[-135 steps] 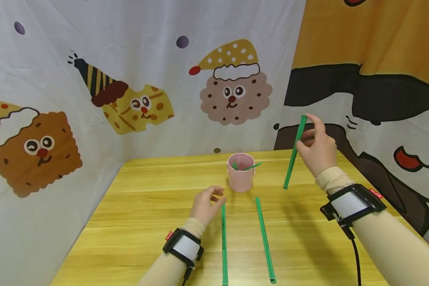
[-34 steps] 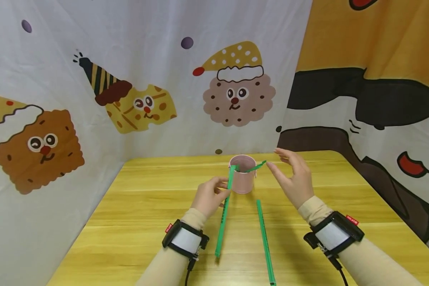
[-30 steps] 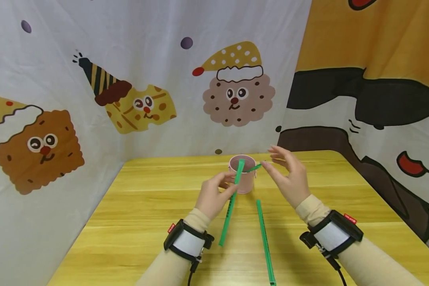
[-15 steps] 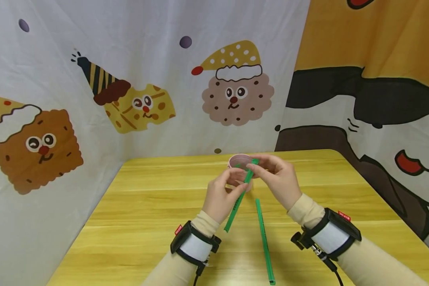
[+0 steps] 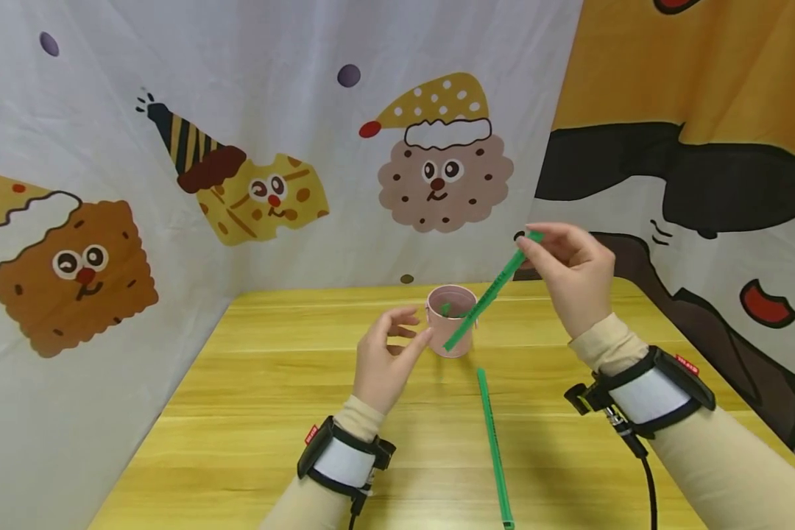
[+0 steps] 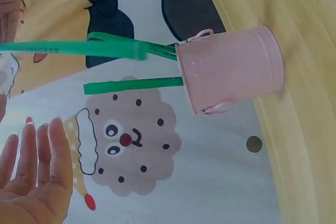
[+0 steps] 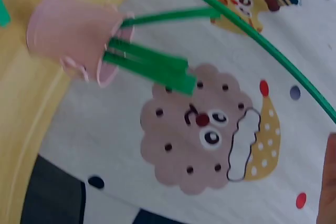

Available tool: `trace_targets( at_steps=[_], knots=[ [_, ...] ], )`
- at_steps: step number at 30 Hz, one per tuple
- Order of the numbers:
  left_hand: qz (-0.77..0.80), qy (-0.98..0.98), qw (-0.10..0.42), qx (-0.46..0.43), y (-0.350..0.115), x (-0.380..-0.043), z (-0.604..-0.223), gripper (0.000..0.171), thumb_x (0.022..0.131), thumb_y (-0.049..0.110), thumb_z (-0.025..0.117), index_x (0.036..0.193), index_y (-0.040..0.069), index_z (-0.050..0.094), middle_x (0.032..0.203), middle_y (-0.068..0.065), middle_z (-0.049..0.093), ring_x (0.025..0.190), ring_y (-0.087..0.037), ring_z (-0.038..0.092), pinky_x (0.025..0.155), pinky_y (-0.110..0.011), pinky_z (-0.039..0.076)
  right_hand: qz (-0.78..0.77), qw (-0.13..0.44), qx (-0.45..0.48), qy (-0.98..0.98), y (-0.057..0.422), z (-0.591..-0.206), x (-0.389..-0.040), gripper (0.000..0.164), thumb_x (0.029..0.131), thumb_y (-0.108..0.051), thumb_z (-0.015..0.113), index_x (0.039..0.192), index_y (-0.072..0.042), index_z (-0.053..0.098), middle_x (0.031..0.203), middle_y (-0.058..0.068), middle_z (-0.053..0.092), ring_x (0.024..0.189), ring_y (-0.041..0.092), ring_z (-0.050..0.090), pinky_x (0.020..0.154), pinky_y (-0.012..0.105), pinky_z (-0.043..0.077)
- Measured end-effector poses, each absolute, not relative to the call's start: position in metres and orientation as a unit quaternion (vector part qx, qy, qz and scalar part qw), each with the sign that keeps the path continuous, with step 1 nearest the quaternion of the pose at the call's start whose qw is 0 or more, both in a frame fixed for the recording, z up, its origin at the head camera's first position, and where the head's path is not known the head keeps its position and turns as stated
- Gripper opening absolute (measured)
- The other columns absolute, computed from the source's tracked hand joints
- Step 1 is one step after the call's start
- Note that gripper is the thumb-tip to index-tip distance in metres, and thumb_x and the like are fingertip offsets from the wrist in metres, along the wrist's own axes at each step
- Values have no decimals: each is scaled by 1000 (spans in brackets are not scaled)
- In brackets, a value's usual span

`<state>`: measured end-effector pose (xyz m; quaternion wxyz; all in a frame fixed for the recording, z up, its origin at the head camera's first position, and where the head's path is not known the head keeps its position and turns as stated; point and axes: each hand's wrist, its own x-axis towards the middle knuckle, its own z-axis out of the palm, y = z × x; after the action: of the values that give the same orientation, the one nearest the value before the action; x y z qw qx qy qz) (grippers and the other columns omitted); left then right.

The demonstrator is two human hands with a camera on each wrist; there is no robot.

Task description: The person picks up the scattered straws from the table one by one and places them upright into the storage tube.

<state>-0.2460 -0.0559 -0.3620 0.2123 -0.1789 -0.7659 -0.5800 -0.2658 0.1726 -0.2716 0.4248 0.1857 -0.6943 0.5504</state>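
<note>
My right hand (image 5: 576, 283) pinches the top end of a long green stick with black print (image 5: 493, 291), like a wrapped straw. The stick slants down to the left, its lower end overlapping the front of a small pink bucket (image 5: 441, 331) in the head view. Just left of the bucket, my left hand (image 5: 386, 361) is raised with relaxed fingers and nothing in it. The left wrist view shows several green sticks (image 6: 134, 85) poking out of the bucket. Across the right wrist view runs the held stick (image 7: 257, 38), above the bucket's mouth.
Another green stick (image 5: 493, 449) lies lengthwise on the wooden table (image 5: 271, 412), in front of the bucket. Behind the table's far edge hangs a printed cloth backdrop (image 5: 344, 250) with cartoon biscuits. Cables trail from the bands on both wrists.
The left hand lifted a green stick off the table and passed it to the right hand. The right hand then moved up and right with it, while the left drew back leftward.
</note>
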Motion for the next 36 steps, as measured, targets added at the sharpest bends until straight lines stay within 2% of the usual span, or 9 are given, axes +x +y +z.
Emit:
trace_targets(
  at_steps=[5, 12, 15, 18, 22, 24, 27, 32, 36],
  knots=[
    [-584, -765, 212, -171, -59, -245, -366, 33, 89, 15, 75, 118, 7, 64, 108, -15, 69, 90, -25, 68, 67, -23, 57, 509, 490, 159, -689, 179, -264, -277, 16, 87, 0, 72, 102, 7, 72, 81, -21, 69, 66, -5, 63, 65, 12, 52],
    [-580, -768, 213, -167, -61, -245, -369, 32, 89, 16, 75, 117, 7, 64, 108, -15, 70, 90, -25, 68, 66, -21, 56, 436, 479, 164, -744, 177, -291, -301, 14, 91, -4, 70, 102, 4, 73, 93, 19, 74, 76, -18, 58, 68, 5, 47],
    [-581, -768, 212, -164, -62, -244, -369, 32, 89, 17, 75, 117, 7, 64, 108, -15, 70, 89, -24, 68, 65, -21, 56, 411, 447, 147, -781, 176, -309, -309, 12, 91, -6, 71, 100, 1, 74, 94, 17, 75, 75, -13, 59, 68, 2, 43],
    [-582, -769, 210, -160, -62, -243, -370, 32, 89, 18, 76, 117, 8, 64, 107, -13, 70, 89, -24, 68, 65, -21, 56, 397, 401, 125, -816, 174, -325, -315, 11, 91, -9, 71, 100, -3, 75, 95, 14, 76, 78, 5, 69, 69, 5, 44],
    [-581, -771, 207, -159, -63, -243, -372, 32, 89, 18, 76, 117, 8, 64, 107, -12, 70, 89, -24, 69, 65, -21, 56, 386, 325, 106, -857, 172, -340, -317, 19, 96, -20, 67, 103, -3, 74, 99, 16, 76, 87, 30, 73, 74, 28, 55],
    [-581, -771, 206, -159, -62, -243, -372, 32, 89, 18, 76, 117, 8, 64, 107, -12, 70, 89, -24, 69, 65, -21, 56, 380, 293, 95, -872, 172, -344, -316, 27, 98, -28, 64, 104, -3, 74, 99, 17, 75, 89, 33, 71, 75, 41, 56],
    [-580, -772, 206, -158, -62, -243, -373, 32, 89, 17, 76, 117, 8, 65, 107, -11, 70, 89, -24, 69, 65, -21, 56, 378, 258, 82, -885, 173, -346, -314, 38, 100, -37, 58, 106, -3, 74, 101, 18, 75, 91, 34, 69, 79, 50, 56],
    [-578, -774, 205, -158, -61, -243, -373, 32, 88, 17, 76, 117, 8, 65, 107, -10, 71, 90, -23, 68, 65, -21, 56, 394, 251, 80, -880, 175, -344, -312, 42, 101, -40, 55, 112, -4, 72, 105, 18, 74, 95, 34, 69, 82, 51, 56],
    [-576, -777, 202, -156, -61, -243, -374, 32, 88, 17, 76, 117, 8, 65, 107, -10, 71, 89, -23, 68, 64, -21, 55, 413, 264, 84, -867, 178, -339, -311, 39, 102, -37, 54, 115, -4, 70, 102, 17, 74, 93, 32, 70, 79, 37, 57]
  ],
)
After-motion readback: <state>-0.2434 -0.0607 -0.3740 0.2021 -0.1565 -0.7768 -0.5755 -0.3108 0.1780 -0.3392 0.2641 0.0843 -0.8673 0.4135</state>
